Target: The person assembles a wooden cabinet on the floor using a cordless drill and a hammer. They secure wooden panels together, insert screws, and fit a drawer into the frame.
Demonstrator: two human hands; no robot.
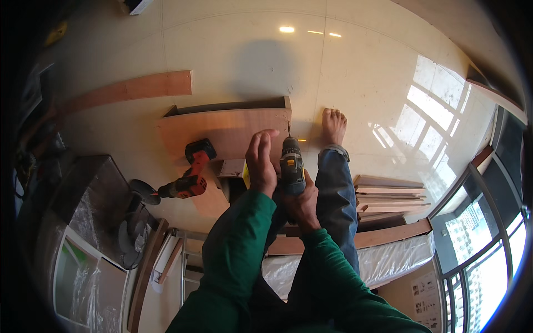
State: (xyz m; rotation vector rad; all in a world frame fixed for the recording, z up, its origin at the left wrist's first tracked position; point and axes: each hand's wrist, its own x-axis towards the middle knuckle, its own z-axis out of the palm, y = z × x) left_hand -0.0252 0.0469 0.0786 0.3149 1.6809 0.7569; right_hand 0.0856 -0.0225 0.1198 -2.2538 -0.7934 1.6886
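Black-and-yellow drill (292,165) partly hides the right hand (304,204) gripping it.

The drill (292,166) is at the right end of the wooden box (233,125) — left of the foot (334,126). A plank (136,91) lies beyond, farther left; strips (388,195) lie right of the foot.

Head-worn view, facing steeply down (fisheye)

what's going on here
A person holds a drill in the right hand, its bit pointing at the right end of a wooden box; whether it touches is unclear. The left hand is open beside the drill. A red drill sits to the left, not in hand.
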